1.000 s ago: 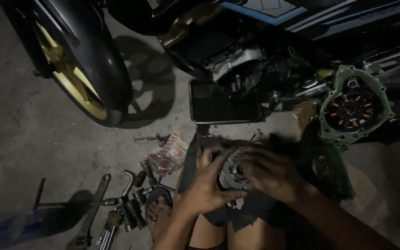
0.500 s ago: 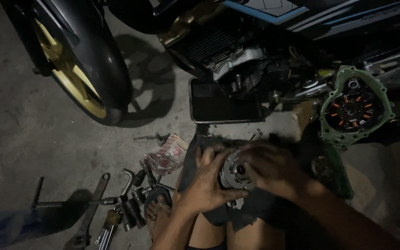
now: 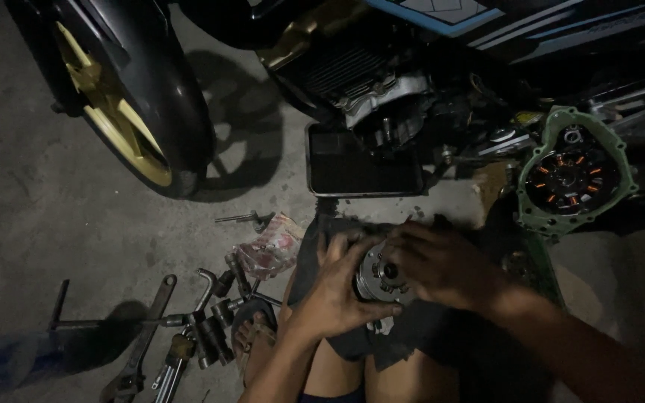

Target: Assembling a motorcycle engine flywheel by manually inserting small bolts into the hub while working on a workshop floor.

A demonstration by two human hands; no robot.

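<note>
Round metal clutch assy (image 3: 384,277) sits low centre of the frame, on a dark cloth (image 3: 419,336) over the person's lap. Left hand (image 3: 337,287) wraps its left side, fingers curled on the rim, gripping it. Right hand (image 3: 442,263) comes in from the lower right, fingers bent over the top/right edge, also clasping it; fingertips near the hub.

Just left of the lap, lower left of centre: a sandalled foot (image 3: 251,336) on the floor, next to a heap of sockets (image 3: 218,321) and an L-shaped wrench (image 3: 204,287). A flat spanner (image 3: 147,328) and a T-bar tool (image 3: 113,322) lie further left. Crumpled red/white wrapper (image 3: 269,250) just above the sockets, w/ a small bolt-like piece (image 3: 244,219) near it.

Centre, above the hands: black oil drain tray (image 3: 363,166), rectangular, under the exposed engine (image 3: 382,104) of a motorcycle. Right of frame: green-gasketed engine cover (image 3: 572,179) w/ stator coils, orange marks, lying face up. Upper left: rear wheel (image 3: 125,97), black tyre, yellow rim.

Surface is bare grey concrete floor (image 3: 31,201), stained, rough. Lighting dim, hard shadows from wheel & tools; room edges not visible. Blurred blue shape at lower-left corner, can't tell what.
</note>
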